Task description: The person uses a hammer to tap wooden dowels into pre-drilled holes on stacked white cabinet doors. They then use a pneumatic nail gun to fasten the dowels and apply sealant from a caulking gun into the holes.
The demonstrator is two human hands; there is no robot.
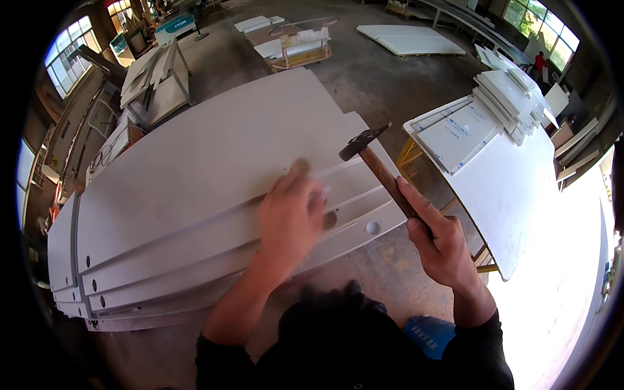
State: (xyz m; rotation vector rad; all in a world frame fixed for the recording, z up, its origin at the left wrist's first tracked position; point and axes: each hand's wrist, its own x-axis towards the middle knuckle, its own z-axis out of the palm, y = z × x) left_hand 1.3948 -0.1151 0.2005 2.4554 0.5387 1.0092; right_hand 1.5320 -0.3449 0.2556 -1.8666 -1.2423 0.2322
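Observation:
My right hand (pixel 447 244) is closed round the wooden handle of a hammer (pixel 383 174), its index finger stretched along the shaft. The dark metal head is raised over the right end of the stacked white panels (pixel 214 156). Smeared by motion, my left hand (pixel 292 211) is over the stepped near edges of the panels. A round brownish patch shows at its fingertips; whether it is a held piece or part of the panel I cannot tell. Right of that hand are a dark round hole (pixel 330 220) and a pale round recess (pixel 373 228) near the panel edges.
At right, a white-topped table (pixel 497 195) on yellow legs bears stacked white boards (pixel 507 97). A blue bucket-like container (pixel 430 336) stands on the floor by my right arm. Farther off are a wheeled cart (pixel 299 49), a low panel stack (pixel 409 40) and a person in red (pixel 539 62).

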